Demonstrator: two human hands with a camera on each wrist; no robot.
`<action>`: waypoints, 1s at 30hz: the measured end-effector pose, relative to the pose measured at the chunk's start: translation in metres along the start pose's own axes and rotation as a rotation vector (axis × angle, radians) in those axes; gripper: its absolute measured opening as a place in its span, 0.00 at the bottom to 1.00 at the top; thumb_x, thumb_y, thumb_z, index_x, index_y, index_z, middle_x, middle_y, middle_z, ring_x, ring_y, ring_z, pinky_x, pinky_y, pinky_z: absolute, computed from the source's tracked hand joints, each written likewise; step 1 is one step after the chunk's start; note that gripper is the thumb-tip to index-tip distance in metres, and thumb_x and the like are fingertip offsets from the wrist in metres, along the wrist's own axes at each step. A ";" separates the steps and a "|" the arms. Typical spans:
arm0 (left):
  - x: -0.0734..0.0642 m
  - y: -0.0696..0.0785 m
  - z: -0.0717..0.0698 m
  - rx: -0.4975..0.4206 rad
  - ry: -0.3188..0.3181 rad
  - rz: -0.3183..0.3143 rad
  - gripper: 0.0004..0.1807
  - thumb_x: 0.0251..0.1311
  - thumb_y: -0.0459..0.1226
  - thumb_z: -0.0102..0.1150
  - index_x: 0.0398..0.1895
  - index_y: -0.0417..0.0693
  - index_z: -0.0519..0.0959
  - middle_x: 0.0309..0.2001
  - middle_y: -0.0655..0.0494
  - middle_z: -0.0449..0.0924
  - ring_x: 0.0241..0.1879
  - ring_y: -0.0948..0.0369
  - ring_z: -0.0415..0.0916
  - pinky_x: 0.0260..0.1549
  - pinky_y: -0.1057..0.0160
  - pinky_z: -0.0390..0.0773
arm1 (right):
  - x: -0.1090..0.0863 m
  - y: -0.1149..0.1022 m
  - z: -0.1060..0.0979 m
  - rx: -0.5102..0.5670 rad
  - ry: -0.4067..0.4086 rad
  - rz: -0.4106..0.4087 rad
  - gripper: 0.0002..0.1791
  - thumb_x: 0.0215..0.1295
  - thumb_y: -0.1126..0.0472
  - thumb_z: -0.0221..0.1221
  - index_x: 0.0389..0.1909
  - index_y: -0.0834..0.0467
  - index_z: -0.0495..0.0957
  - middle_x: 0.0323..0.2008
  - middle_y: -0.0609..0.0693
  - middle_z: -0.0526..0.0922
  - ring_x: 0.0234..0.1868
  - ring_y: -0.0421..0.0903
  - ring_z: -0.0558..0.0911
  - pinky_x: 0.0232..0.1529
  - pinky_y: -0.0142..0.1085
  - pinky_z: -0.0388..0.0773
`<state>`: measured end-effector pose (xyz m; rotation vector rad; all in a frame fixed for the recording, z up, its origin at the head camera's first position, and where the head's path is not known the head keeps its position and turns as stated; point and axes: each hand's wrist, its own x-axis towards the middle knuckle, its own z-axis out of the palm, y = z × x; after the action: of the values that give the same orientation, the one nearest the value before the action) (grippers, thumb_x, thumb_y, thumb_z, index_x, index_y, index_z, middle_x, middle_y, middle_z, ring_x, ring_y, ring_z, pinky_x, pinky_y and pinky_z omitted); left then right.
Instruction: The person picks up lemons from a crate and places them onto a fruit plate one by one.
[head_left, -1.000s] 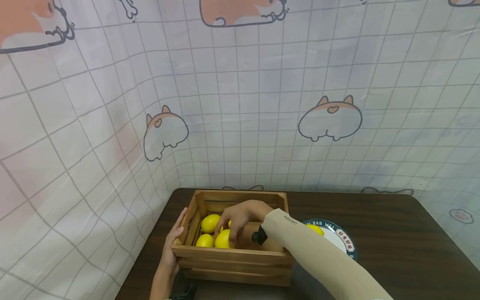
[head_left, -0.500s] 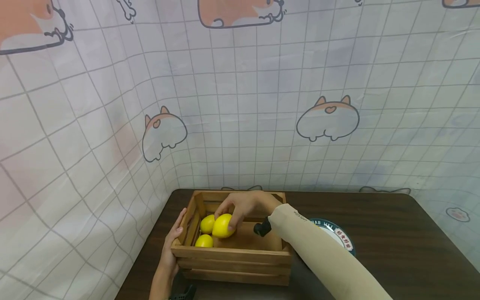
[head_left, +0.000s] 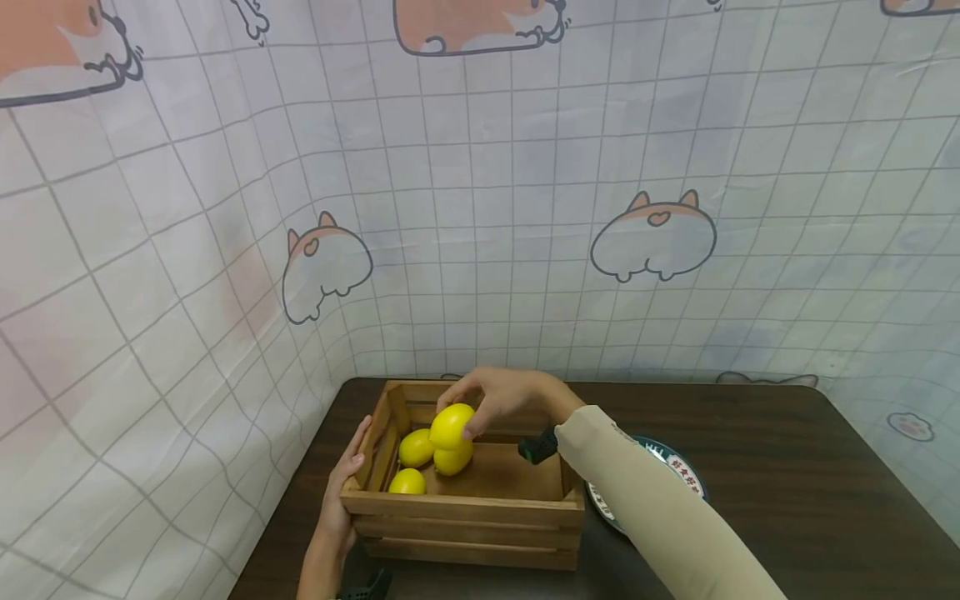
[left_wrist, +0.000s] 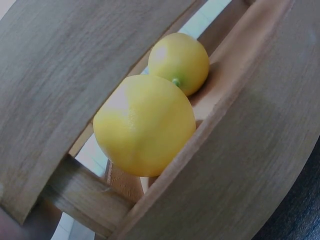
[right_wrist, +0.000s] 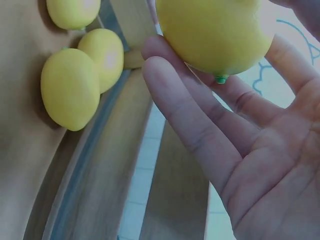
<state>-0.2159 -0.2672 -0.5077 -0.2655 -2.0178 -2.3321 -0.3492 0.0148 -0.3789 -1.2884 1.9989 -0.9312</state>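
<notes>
My right hand (head_left: 506, 396) pinches a yellow lemon (head_left: 452, 423) between thumb and fingers above the wooden crate (head_left: 465, 521). In the right wrist view this lemon (right_wrist: 215, 37) shows its green stem tip, with the fingers (right_wrist: 187, 107) extended beneath. Three more lemons are inside: one (head_left: 453, 460) just under the held one, one (head_left: 416, 448) to its left, one (head_left: 407, 481) near the front left corner. Through the crate's slats, the left wrist view shows a large lemon (left_wrist: 145, 127) and a smaller-looking one (left_wrist: 181, 62). My left hand (head_left: 341, 487) rests against the crate's left side, fingers extended.
A round plate (head_left: 686, 477) with a dark patterned rim lies right of the crate, partly covered by my right sleeve (head_left: 645, 492). The dark wooden table (head_left: 795, 475) meets a grid-patterned cloth wall (head_left: 480, 217) behind and on the left.
My right hand has lifted the lemon from the crate's floor, raising it up and slightly right. A lemon beneath has come into view. My left hand has stayed at the crate's side.
</notes>
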 end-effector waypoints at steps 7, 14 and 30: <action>0.001 0.000 0.001 -0.001 -0.006 0.004 0.32 0.77 0.47 0.33 0.84 0.67 0.49 0.85 0.52 0.36 0.82 0.44 0.31 0.72 0.26 0.32 | -0.010 0.002 -0.004 0.077 0.025 -0.041 0.23 0.61 0.61 0.68 0.59 0.53 0.81 0.59 0.49 0.81 0.55 0.49 0.79 0.51 0.41 0.85; 0.000 0.001 0.001 -0.004 -0.009 0.004 0.33 0.77 0.46 0.33 0.84 0.66 0.48 0.85 0.51 0.35 0.82 0.44 0.31 0.72 0.26 0.32 | -0.023 0.002 -0.005 0.124 0.024 -0.127 0.23 0.62 0.63 0.66 0.58 0.59 0.79 0.54 0.53 0.82 0.49 0.47 0.79 0.54 0.42 0.82; -0.001 0.001 0.001 0.003 -0.005 -0.001 0.33 0.77 0.48 0.33 0.84 0.67 0.49 0.85 0.51 0.35 0.82 0.43 0.30 0.71 0.24 0.32 | -0.055 0.010 -0.001 0.106 0.136 -0.121 0.29 0.64 0.63 0.67 0.66 0.61 0.75 0.65 0.55 0.77 0.57 0.49 0.79 0.64 0.52 0.76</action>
<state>-0.2152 -0.2665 -0.5070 -0.2704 -2.0246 -2.3311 -0.3345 0.0690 -0.3808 -1.3297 1.9612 -1.1949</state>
